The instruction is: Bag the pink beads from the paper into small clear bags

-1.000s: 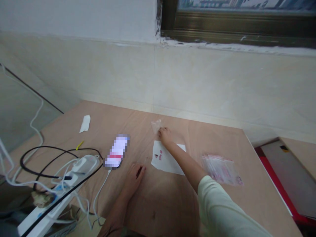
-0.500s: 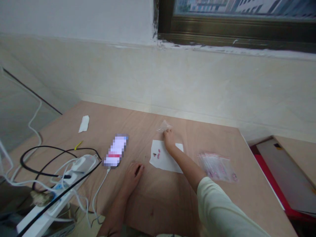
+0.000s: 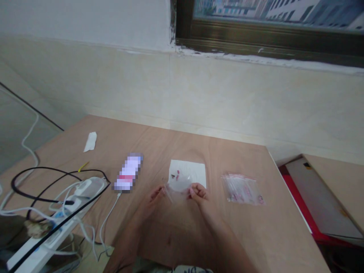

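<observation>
A clear plastic bag (image 3: 176, 191) is stretched between my two hands, low over the near edge of a white sheet of paper (image 3: 199, 170). My left hand (image 3: 155, 196) has its fingers closed at the bag's left side. Thumb and fingers of my right hand (image 3: 199, 193) pinch its right side. On the paper, beyond the bag, lie several small red pieces (image 3: 178, 173) and one small dark piece (image 3: 173, 176). Their exact kind is too small to make out.
A stack of clear zip bags (image 3: 243, 189) lies to the right. On the left are a phone (image 3: 128, 172) on a white cable, a power strip (image 3: 82, 201) with tangled cords, a yellow tie (image 3: 83, 167) and a white paper scrap (image 3: 90, 142). A wall stands behind the table.
My right hand has drawn the clear bag from behind the paper toward me. My left hand, which was resting on the table, has taken hold of the bag's other side. The view has shifted slightly.
</observation>
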`<action>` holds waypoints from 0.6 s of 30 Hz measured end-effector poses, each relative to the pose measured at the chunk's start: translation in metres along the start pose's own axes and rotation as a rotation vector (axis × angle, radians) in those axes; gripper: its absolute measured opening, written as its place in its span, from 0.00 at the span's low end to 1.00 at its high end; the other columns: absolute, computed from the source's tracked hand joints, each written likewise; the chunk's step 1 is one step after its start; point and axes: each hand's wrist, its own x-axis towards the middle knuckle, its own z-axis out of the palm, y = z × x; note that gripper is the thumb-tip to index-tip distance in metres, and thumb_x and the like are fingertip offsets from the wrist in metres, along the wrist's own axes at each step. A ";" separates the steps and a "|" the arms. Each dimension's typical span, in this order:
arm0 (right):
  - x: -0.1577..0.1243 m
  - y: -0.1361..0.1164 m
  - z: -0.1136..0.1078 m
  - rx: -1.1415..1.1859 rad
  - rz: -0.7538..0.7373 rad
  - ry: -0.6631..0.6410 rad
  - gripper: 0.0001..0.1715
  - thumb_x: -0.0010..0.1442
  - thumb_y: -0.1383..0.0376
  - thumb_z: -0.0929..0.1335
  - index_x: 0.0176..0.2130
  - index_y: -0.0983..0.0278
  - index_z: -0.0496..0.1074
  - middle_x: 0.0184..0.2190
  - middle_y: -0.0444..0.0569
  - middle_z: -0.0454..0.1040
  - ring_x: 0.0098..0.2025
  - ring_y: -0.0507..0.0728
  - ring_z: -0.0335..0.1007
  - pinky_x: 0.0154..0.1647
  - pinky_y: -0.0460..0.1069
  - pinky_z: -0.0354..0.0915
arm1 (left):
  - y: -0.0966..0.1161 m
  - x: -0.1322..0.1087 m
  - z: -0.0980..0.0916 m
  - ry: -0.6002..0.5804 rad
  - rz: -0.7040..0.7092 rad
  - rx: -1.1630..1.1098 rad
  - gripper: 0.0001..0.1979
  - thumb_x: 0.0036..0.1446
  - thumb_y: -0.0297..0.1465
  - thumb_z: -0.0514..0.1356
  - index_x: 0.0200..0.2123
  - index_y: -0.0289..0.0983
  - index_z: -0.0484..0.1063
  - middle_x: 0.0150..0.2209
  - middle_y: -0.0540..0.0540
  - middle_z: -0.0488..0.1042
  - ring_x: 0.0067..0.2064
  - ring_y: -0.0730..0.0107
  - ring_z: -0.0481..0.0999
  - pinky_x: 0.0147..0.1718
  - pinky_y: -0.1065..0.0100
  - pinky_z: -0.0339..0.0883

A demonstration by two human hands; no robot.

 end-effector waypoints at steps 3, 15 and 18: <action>-0.016 0.020 -0.003 0.109 0.100 0.060 0.14 0.46 0.57 0.66 0.26 0.64 0.62 0.23 0.44 0.71 0.22 0.49 0.61 0.26 0.44 0.54 | 0.006 -0.004 0.005 -0.094 -0.025 -0.038 0.14 0.46 0.40 0.56 0.31 0.35 0.70 0.30 0.47 0.73 0.34 0.67 0.71 0.35 0.68 0.63; -0.007 0.035 -0.006 0.108 0.167 0.185 0.18 0.42 0.54 0.67 0.27 0.64 0.62 0.20 0.44 0.68 0.20 0.49 0.60 0.23 0.45 0.54 | 0.006 -0.006 0.005 -0.111 0.017 0.027 0.08 0.45 0.33 0.58 0.29 0.35 0.69 0.31 0.48 0.73 0.37 0.67 0.70 0.41 0.66 0.62; -0.011 0.037 -0.005 -0.015 0.095 0.272 0.16 0.43 0.56 0.66 0.28 0.63 0.61 0.22 0.44 0.67 0.23 0.51 0.61 0.24 0.46 0.56 | 0.015 -0.007 0.005 -0.073 0.043 0.151 0.07 0.45 0.33 0.56 0.27 0.36 0.69 0.28 0.50 0.72 0.34 0.69 0.71 0.38 0.68 0.63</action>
